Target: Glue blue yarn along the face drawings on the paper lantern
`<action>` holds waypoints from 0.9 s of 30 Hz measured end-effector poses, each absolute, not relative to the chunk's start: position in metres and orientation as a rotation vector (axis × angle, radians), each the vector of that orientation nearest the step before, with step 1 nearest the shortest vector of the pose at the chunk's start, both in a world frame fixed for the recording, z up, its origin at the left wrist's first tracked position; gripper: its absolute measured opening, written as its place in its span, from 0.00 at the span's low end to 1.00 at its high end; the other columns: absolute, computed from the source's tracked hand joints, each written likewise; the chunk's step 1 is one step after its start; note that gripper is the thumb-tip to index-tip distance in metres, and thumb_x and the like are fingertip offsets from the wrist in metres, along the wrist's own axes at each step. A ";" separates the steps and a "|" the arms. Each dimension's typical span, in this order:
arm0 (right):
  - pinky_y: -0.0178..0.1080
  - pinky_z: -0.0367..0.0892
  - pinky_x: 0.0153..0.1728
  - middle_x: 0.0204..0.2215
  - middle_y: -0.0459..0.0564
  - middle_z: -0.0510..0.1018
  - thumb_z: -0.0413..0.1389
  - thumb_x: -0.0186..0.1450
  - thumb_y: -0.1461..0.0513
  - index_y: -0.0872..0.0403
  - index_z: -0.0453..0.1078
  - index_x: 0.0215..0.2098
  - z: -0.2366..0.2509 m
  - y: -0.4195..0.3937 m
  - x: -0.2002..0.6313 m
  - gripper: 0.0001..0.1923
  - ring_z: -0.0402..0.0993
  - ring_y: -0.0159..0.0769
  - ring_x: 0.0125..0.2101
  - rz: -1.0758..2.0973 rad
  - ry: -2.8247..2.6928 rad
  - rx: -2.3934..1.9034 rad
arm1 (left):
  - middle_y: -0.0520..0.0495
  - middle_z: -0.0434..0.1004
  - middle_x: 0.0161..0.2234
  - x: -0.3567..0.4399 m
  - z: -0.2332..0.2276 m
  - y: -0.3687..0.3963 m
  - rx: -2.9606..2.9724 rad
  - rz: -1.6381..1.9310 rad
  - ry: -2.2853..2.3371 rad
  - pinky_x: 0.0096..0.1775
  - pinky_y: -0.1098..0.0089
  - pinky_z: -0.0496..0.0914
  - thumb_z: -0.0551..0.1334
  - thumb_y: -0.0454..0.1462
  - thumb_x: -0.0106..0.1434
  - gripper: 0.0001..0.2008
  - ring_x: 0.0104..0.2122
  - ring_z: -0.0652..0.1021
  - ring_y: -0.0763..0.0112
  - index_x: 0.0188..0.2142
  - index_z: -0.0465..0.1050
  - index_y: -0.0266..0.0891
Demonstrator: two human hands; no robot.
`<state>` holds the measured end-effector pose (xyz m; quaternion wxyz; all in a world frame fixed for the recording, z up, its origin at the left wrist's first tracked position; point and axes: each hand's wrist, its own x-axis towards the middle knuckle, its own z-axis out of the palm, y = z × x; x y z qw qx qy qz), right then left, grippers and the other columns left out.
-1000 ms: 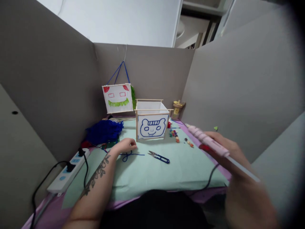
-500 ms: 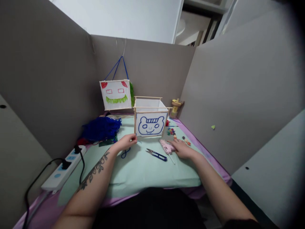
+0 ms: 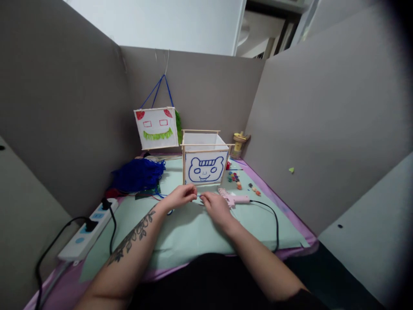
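Note:
My left hand (image 3: 181,196) is closed in a pinch on a thin blue cord (image 3: 198,196), in front of a paper lantern box (image 3: 206,168) with a blue animal face and wooden sticks along its edges. Close beside it, my right hand (image 3: 217,207) pinches the short end of the same cord. Part of the cord trails on the table behind my left wrist. A pink glue gun (image 3: 240,199) lies just beyond my right hand, its black cable running to the table edge. The thread snips are mostly covered by my right hand.
A power strip (image 3: 87,234) with plugs stands at the left, near a heap of blue yarn (image 3: 138,174). Small coloured beads (image 3: 232,177) lie right of the box. Another lantern (image 3: 157,128) hangs at the back. Grey partitions (image 3: 196,92) enclose the table.
My right hand has left the glue gun and moved left to the cord end, now covering the snips. The glue gun has turned, its handle pointing right. My left hand has shifted slightly right.

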<state>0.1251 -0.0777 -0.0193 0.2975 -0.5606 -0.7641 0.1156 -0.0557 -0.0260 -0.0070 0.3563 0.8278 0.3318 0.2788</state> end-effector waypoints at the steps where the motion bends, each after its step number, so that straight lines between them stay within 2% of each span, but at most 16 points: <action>1: 0.37 0.61 0.38 0.36 0.50 0.79 0.45 0.67 0.61 0.52 0.73 0.38 -0.021 -0.077 0.128 0.14 0.72 0.38 0.37 0.280 -1.996 -1.512 | 0.52 0.70 0.25 -0.058 -0.008 -0.024 2.148 0.720 0.876 0.28 0.74 0.60 0.57 0.39 0.57 0.08 0.25 0.68 0.73 0.35 0.69 0.38; 4: 0.36 0.60 0.36 0.33 0.50 0.78 0.45 0.66 0.60 0.52 0.73 0.35 -0.023 -0.076 0.143 0.14 0.71 0.38 0.35 0.219 -1.938 -1.578 | 0.51 0.71 0.25 -0.066 -0.011 -0.016 2.195 0.714 1.000 0.28 0.74 0.60 0.58 0.41 0.56 0.14 0.25 0.68 0.72 0.40 0.72 0.39; 7: 0.37 0.59 0.39 0.33 0.50 0.78 0.45 0.66 0.60 0.53 0.73 0.34 -0.019 -0.077 0.158 0.14 0.70 0.38 0.38 0.221 -2.052 -1.595 | 0.51 0.72 0.24 -0.074 -0.013 -0.009 2.249 0.656 1.085 0.29 0.73 0.60 0.58 0.41 0.56 0.11 0.25 0.69 0.71 0.33 0.74 0.38; 10: 0.40 0.56 0.47 0.39 0.53 0.77 0.47 0.65 0.60 0.53 0.73 0.39 -0.016 -0.081 0.166 0.13 0.66 0.43 0.47 0.179 -2.251 -1.588 | 0.51 0.71 0.23 -0.077 -0.014 -0.006 2.280 0.668 1.095 0.29 0.73 0.59 0.57 0.40 0.56 0.10 0.25 0.68 0.71 0.28 0.74 0.39; 13: 0.44 0.55 0.48 0.44 0.60 0.74 0.53 0.61 0.61 0.56 0.69 0.46 -0.015 -0.086 0.166 0.15 0.60 0.50 0.52 0.127 -2.366 -1.697 | 0.51 0.71 0.22 -0.077 -0.014 -0.005 2.292 0.693 1.093 0.28 0.74 0.58 0.57 0.40 0.56 0.09 0.24 0.68 0.72 0.28 0.75 0.39; 15: 0.45 0.56 0.45 0.42 0.61 0.74 0.54 0.58 0.64 0.57 0.67 0.47 -0.016 -0.089 0.161 0.18 0.62 0.52 0.50 0.129 -2.443 -1.758 | 0.51 0.71 0.22 -0.077 -0.014 -0.006 2.303 0.692 1.084 0.27 0.74 0.58 0.57 0.40 0.56 0.09 0.23 0.67 0.72 0.28 0.75 0.39; 18: 0.43 0.58 0.41 0.37 0.59 0.75 0.54 0.57 0.66 0.57 0.67 0.46 -0.019 -0.089 0.153 0.17 0.66 0.49 0.44 0.184 -2.481 -1.801 | 0.51 0.71 0.21 -0.077 -0.013 -0.006 2.309 0.703 1.091 0.27 0.74 0.58 0.57 0.39 0.55 0.09 0.23 0.67 0.73 0.27 0.75 0.38; 21: 0.41 0.59 0.36 0.34 0.57 0.76 0.52 0.59 0.63 0.56 0.70 0.37 -0.022 -0.089 0.155 0.09 0.69 0.47 0.39 0.226 -2.420 -1.858 | 0.51 0.71 0.21 -0.077 -0.013 -0.006 2.309 0.743 1.106 0.27 0.74 0.58 0.57 0.38 0.55 0.08 0.22 0.67 0.73 0.25 0.74 0.39; 23: 0.41 0.59 0.36 0.33 0.58 0.76 0.50 0.61 0.62 0.55 0.70 0.34 -0.022 -0.090 0.162 0.09 0.69 0.46 0.38 0.162 -2.290 -1.877 | 0.51 0.71 0.21 -0.077 -0.012 -0.007 2.300 0.775 1.101 0.26 0.74 0.58 0.57 0.37 0.54 0.08 0.22 0.68 0.73 0.24 0.74 0.39; 27: 0.38 0.60 0.38 0.39 0.57 0.75 0.43 0.65 0.64 0.56 0.65 0.49 -0.017 -0.092 0.177 0.16 0.70 0.42 0.39 0.133 -2.076 -1.747 | 0.50 0.71 0.21 -0.076 -0.012 -0.009 2.269 0.776 1.091 0.26 0.73 0.58 0.57 0.37 0.53 0.08 0.23 0.67 0.73 0.24 0.74 0.38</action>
